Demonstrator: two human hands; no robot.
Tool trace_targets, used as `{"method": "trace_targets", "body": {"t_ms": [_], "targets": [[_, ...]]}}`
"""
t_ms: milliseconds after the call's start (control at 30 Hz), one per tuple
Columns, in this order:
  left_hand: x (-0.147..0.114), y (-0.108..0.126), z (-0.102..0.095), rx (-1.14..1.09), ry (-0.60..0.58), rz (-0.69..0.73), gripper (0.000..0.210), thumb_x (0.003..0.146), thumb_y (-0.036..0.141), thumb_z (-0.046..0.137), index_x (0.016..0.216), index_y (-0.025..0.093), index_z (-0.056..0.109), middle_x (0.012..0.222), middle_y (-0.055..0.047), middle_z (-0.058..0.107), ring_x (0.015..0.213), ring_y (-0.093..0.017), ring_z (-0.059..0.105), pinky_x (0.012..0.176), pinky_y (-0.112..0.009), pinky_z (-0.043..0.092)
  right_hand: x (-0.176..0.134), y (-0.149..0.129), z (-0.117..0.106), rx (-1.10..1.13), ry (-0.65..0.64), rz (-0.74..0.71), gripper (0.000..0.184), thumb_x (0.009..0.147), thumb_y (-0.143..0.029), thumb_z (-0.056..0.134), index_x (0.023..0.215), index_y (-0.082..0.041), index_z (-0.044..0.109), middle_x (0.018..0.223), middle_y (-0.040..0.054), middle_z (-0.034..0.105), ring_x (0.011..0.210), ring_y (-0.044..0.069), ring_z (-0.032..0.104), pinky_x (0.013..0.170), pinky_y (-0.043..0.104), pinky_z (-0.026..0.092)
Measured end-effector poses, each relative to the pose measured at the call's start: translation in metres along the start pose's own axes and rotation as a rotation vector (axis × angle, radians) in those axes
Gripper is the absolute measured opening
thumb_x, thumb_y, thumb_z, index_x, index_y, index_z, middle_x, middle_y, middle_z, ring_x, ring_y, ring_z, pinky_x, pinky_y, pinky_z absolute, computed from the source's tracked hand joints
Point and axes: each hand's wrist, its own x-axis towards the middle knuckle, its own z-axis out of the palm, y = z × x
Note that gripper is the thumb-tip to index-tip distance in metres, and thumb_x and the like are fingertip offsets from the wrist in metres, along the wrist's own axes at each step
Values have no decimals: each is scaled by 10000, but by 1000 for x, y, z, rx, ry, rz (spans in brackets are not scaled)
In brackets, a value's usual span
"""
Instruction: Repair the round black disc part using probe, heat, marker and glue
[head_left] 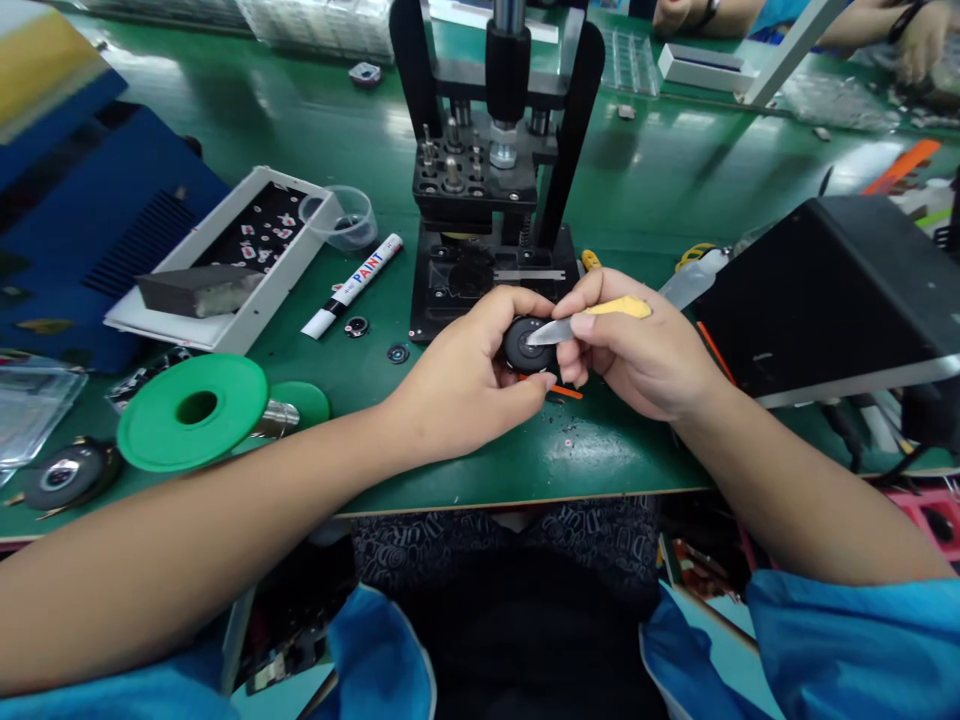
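On my feed: green desk (465, 475). Black press (476, 185) stands mid-desk, back from front edge. Toward left edge: paint marker (352, 287), two small round parts (397, 353), clear cup (358, 225), white tray (289, 265). Farther left, near front edge: green spool (161, 420), dark round device (71, 475). Toward right edge: black box (832, 300). I make out specks (568, 442) near front edge.

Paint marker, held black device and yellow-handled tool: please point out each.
Paint marker (352, 288), head view: its white barrel.
Held black device (527, 357), head view: its face.
Yellow-handled tool (624, 307), head view: its handle.
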Motion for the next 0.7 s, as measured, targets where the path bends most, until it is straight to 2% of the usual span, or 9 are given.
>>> {"method": "trace_targets", "body": {"t_ms": [367,567,700], "targets": [[-2,1,3,-65,-5,-1,512,848,156,816,1309,238,610,1298,-68,748,1098,-214,802,866,-329,709,1,3,2,45,13,-65,189,830,-220,835,954,-213,692,677,-40,792,562,120,735,574,211,618],[-3,2,1,-88,-48,0,545,855,137,811,1339,248,585,1355,-82,743,1138,-228,808,902,-355,710,-1,4,2,29,33,-82,164,831,-210,813,936,-226,689,664,-47,783,553,121,730,563,211,616],[-4,2,1,-111,-64,3,549,875,124,799,1354,251,562,1299,-68,760,1158,-228,812,944,-365,707,-1,5,2,19,41,-93,160,835,-220,807,938,-236,686,665,-55,777,547,118,721,563,215,615]]}}
